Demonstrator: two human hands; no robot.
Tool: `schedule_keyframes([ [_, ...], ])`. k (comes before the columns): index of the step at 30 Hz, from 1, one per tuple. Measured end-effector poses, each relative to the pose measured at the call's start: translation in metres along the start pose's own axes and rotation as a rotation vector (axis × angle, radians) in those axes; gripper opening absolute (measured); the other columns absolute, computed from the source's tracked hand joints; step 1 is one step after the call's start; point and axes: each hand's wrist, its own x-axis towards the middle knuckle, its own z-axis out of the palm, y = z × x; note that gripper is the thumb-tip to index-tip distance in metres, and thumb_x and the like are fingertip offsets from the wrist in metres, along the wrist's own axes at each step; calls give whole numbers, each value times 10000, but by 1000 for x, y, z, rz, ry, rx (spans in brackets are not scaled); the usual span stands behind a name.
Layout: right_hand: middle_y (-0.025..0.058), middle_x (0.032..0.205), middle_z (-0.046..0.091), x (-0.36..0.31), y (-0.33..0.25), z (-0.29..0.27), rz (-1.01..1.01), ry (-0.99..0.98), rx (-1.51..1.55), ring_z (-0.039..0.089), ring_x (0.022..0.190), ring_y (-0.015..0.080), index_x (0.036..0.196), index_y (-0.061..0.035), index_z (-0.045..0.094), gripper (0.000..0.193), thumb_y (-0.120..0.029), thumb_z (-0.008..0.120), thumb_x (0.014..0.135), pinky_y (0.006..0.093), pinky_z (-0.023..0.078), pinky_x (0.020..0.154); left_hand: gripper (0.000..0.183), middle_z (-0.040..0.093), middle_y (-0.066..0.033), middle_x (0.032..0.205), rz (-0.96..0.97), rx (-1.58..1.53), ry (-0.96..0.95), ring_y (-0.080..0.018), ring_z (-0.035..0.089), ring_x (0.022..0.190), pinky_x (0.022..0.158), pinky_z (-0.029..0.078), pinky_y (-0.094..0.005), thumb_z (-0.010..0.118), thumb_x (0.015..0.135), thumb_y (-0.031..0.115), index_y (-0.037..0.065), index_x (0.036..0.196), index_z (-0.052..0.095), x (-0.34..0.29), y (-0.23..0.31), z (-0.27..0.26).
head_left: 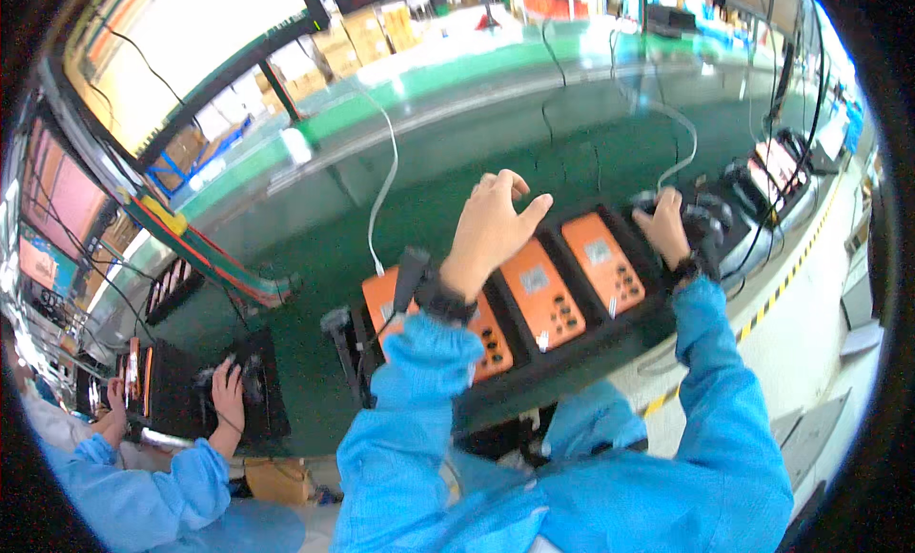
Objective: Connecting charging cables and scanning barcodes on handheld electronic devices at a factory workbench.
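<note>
1. Far left: co-worker's blue sleeve [181, 482], beyond green tabletop [310, 358].
2. Left orange phone [381, 294] in black tray [629, 332]; 1st white cable [395, 153] at far end.
3. Left hand [491, 224] raised near middle orange phone [539, 303]; grip loosely curled, thumb apart.
4. Right orange phone [599, 256], same tray.
5. Right hand [667, 231] by 2nd white cable's [695, 139] lower end; can't tell if grip holds it.

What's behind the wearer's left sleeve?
Orange panel shows on the left of the blue sleeve, and orange with dark round spots on its right. The middle is covered, so one piece or two, can't tell.
</note>
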Motion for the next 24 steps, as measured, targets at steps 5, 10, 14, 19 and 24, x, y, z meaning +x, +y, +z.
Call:
schedule_keyframes([
  [5, 308, 967, 604, -8, 9, -21, 264, -284, -30, 599, 955, 479, 1064, 33, 376, 538, -207, 756, 768, 462, 486, 808, 930, 521, -210, 1220, 130, 355, -87, -372, 483, 1169, 1021, 319, -490, 601, 743, 727, 0, 1306, 464, -42, -67, 69],
  [10, 215, 857, 594, -21, 12, -51, 214, -241, 30, 620, 743, 323, 1116, 40, 378, 558, -256, 741, 814, 394, 499, 684, 944, 481, -165, 1327, 98, 368, -208, -366, 457, 1222, 1060, 296, -479, 615, 728, 728, 96, 1400, 412, -46, -63, 71],
  [14, 84, 741, 541, -30, -80, -100, 392, -429, 304, 553, 564, 148, 1091, -22, 365, 386, -182, 654, 891, 304, 438, 451, 950, 488, -157, 1316, 65, 390, -231, -365, 462, 1214, 1048, 309, -480, 608, 725, 736, 117, 1416, 403, -55, -63, 61],
  [19, 49, 856, 486, -59, -131, -110, 164, -638, 469, 545, 669, 94, 1037, -57, 328, 337, -72, 624, 876, 241, 433, 421, 942, 492, -157, 1300, -25, 418, -321, -356, 467, 1201, 1018, 335, -481, 570, 760, 732, 135, 1458, 361, -50, -51, 53],
  [24, 70, 918, 556, -62, -188, -91, 345, -842, 566, 543, 623, 101, 1076, -66, 269, 372, -93, 598, 904, 243, 460, 408, 905, 482, -186, 1295, 15, 514, -243, -364, 454, 1191, 1006, 311, -501, 536, 794, 698, 136, 1475, 335, -48, -69, 67],
])
